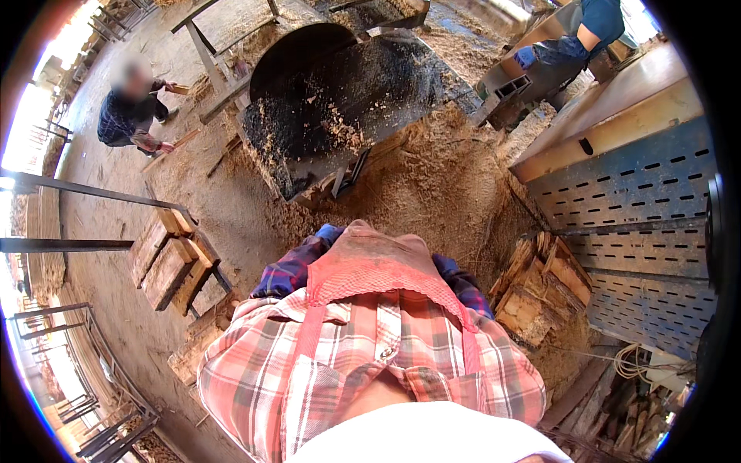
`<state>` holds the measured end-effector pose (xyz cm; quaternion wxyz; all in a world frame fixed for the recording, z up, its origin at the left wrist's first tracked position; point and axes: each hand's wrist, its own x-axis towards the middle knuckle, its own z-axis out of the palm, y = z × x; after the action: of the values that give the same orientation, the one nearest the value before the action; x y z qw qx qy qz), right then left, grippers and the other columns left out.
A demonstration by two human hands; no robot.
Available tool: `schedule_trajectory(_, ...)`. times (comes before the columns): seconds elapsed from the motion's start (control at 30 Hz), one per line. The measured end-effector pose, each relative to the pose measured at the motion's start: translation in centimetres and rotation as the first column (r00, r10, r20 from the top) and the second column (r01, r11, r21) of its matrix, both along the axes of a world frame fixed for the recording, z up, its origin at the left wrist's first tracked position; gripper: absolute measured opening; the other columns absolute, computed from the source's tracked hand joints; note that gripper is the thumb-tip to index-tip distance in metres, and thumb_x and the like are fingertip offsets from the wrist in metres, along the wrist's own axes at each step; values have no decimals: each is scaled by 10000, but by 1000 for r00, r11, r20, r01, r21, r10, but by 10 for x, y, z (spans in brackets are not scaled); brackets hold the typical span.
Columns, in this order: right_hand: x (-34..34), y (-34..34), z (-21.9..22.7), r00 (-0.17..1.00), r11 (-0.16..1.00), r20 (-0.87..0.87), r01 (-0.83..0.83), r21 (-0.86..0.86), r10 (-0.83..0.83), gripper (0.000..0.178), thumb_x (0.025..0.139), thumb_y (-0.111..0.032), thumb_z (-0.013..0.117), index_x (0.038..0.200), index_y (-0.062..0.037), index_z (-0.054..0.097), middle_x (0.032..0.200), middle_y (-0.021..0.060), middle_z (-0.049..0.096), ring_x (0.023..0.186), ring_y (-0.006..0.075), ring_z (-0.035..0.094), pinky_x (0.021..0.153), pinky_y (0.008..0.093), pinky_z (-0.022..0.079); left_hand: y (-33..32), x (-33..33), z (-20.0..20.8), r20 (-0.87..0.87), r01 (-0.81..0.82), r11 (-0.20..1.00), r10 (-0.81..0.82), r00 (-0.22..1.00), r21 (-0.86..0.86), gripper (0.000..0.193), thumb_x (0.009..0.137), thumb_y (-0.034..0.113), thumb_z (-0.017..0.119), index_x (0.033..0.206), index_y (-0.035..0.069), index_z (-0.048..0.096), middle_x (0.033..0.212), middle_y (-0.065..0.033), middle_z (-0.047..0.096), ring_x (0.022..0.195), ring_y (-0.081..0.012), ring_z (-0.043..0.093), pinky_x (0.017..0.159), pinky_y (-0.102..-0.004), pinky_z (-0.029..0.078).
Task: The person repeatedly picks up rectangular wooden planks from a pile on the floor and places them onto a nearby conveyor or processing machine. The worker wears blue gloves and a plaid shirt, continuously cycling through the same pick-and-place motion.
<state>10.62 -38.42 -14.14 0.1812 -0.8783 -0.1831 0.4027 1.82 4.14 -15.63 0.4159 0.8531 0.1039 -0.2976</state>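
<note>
My left arm, in a blue and purple plaid sleeve (pixel 289 270), reaches forward beside a red apron (pixel 370 266). A bit of blue at its end, apparently my left hand (pixel 330 232) in a glove, shows past the apron's edge; its fingers are hidden. On the other side, only my right sleeve (pixel 461 289) appears, and the apron hides the right hand. Whatever either hand holds or touches cannot be seen. Ahead stands a dark metal saw table (pixel 363 92) strewn with wood chips, with a large round dark disc (pixel 297 58) at its far left.
Cut wood blocks are stacked on my left (pixel 174 258) and right (pixel 540 289). Sawdust (pixel 432 177) covers the ground. A slotted metal panel (pixel 633 185) stands at right. One person (pixel 127 112) crouches with wood pieces at far left; another's gloved hand (pixel 525 57) shows at upper right.
</note>
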Motion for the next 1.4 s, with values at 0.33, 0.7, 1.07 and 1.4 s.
schedule_trajectory(0.33, 35, 95, 37, 939, 957, -192, 291, 7, -285, 348, 863, -377, 468, 1037, -104, 598, 1057, 195, 605, 957, 361, 582, 811, 416, 454, 48, -73, 55, 47, 268, 952, -277, 960, 151, 308, 831, 366, 534, 1015, 134, 619, 827, -180, 637, 745, -347, 626, 622, -409, 484)
schedule_trajectory(0.7, 275, 197, 238, 820, 263, -406, 529, 807, -404, 299, 818, -260, 670, 1003, -28, 643, 938, 41, 655, 846, 127, 601, 756, 259, 469, -69, 150, 214, 122, -228, 852, 319, 940, -471, 318, 809, 284, 616, 891, -21, 642, 788, -15, 624, 727, -85, 532, 663, -275, 445)
schedule_trajectory(1.07, 478, 161, 169, 825, 855, 289, 380, 352, -485, 781, 714, -603, 611, 1164, 32, 544, 1183, 236, 548, 1141, 375, 488, 939, 371, 379, -196, 238, 151, -419, -540, 634, 347, 839, -554, 651, 785, 607, 560, 967, -15, 612, 787, -81, 612, 669, -159, 582, 599, -315, 484)
schedule_trajectory(1.4, 463, 171, 193, 929, 899, 200, 220, 379, -311, 741, 780, -665, 484, 1081, 0, 610, 1044, 186, 621, 988, 336, 557, 898, 364, 392, -215, 219, 171, -338, -532, 552, 419, 843, -642, 569, 820, 556, 541, 1052, 41, 614, 891, -75, 639, 787, -182, 617, 647, -316, 497)
